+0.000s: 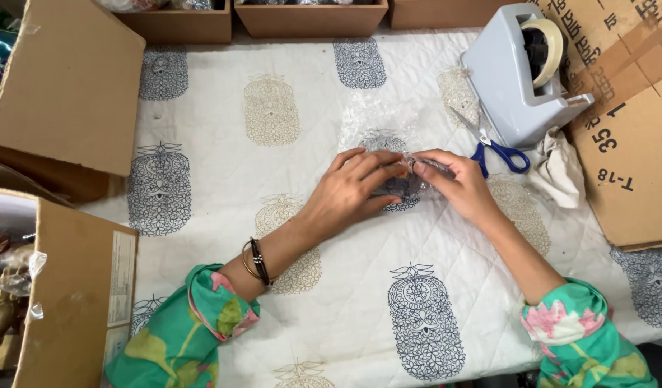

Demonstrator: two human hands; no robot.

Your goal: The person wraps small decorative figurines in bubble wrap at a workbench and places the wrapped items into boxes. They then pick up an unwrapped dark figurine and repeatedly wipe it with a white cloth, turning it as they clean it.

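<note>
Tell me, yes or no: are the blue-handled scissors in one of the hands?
No. The scissors lie on the cloth beside the tape dispenser, while both hands press a bubble-wrapped bundle.

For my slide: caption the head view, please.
Left hand and right hand press clear bubble-wrap bundle on quilted printed cloth.

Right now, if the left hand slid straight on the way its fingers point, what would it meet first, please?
The left hand points rightward and slightly away, so it would probably first meet the right hand, whose fingertips already touch it over the bubble-wrapped bundle; the blue-handled scissors lie beyond.
</note>
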